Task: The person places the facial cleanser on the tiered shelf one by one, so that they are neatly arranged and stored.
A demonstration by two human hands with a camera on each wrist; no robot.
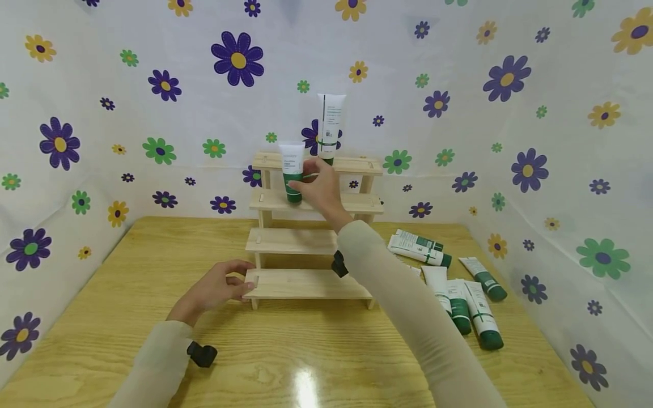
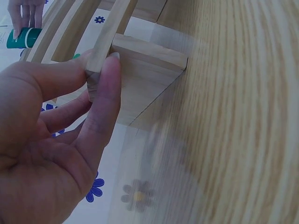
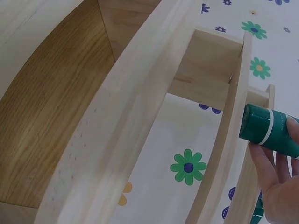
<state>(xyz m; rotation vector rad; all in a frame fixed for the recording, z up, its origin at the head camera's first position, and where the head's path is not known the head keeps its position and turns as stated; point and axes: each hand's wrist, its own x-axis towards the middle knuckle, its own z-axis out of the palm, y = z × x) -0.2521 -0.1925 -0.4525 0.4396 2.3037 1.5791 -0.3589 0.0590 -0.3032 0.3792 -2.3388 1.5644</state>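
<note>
My right hand [image 1: 323,188] grips a small white and green squeeze tube [image 1: 292,157], cap down, at the left part of the second-highest step of a wooden stepped rack [image 1: 306,282]. In the right wrist view the tube's dark green cap [image 3: 254,122] is right at that step's edge. My left hand [image 1: 220,286] pinches the left end of the lowest step between thumb and fingers, as the left wrist view shows at the board end [image 2: 95,77]. A taller white tube [image 1: 331,122] stands upright on the top step, its base partly hidden behind my right hand.
Several white and green tubes [image 1: 480,314] lie on the wooden table [image 1: 92,334] to the right of the rack, some partly hidden by my right sleeve [image 1: 408,306]. A flower-patterned cloth [image 1: 194,119] hangs behind the table and along both sides.
</note>
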